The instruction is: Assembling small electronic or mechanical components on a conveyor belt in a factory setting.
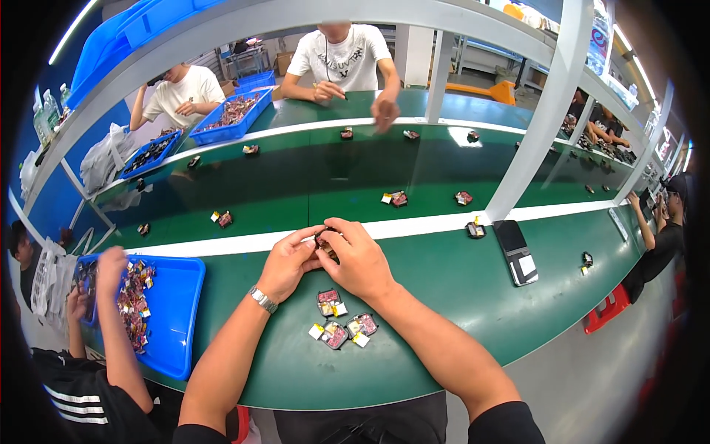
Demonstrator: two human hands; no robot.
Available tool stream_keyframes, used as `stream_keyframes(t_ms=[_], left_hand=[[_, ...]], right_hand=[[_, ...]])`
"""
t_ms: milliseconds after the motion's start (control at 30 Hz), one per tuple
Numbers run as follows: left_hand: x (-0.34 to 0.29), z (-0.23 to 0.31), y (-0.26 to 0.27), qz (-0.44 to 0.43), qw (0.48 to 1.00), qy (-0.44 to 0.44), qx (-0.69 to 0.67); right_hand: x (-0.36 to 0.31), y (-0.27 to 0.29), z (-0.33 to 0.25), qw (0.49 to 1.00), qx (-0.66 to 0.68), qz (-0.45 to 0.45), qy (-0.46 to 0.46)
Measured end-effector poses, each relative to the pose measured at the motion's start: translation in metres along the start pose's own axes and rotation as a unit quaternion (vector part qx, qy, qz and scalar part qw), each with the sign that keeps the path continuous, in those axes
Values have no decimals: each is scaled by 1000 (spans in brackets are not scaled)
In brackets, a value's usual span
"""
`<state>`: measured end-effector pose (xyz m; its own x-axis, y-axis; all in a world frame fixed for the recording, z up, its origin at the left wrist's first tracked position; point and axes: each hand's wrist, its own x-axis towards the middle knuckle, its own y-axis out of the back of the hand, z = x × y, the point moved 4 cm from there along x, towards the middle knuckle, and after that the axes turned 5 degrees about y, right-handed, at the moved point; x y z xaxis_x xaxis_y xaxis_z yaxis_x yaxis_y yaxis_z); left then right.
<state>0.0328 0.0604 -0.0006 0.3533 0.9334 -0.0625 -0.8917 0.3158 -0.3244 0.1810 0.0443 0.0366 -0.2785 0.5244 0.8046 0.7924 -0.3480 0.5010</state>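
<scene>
Both of my hands meet over the green bench, close to its white far edge. Between them is a small black electronic unit (pixel 325 240), mostly covered by my fingers. My left hand (pixel 290 259), with a metal watch on its wrist, grips the unit from the left. My right hand (pixel 359 259) closes round it from the right, fingers bent over the top. Just below my hands lie several small black casings (pixel 330 302) with red circuit boards and white-and-yellow tabs, grouped on the bench.
A blue tray (pixel 194 296) of similar parts stands at left, where a co-worker reaches in. Beyond the white strip, a green conveyor (pixel 296 194) carries scattered units. A black case (pixel 516 251) lies right, beside a grey upright post (pixel 532 126). Two people sit across.
</scene>
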Motion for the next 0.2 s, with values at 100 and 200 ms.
stream_keyframes(t_ms=[100,200], left_hand=[[1,-1,0,14,1000,-8,-8],[-1,2,1,2,1000,-4,22]], right_hand=[[3,8,36,998,-51,24,-33],[17,24,83,987,-147,19,-65]])
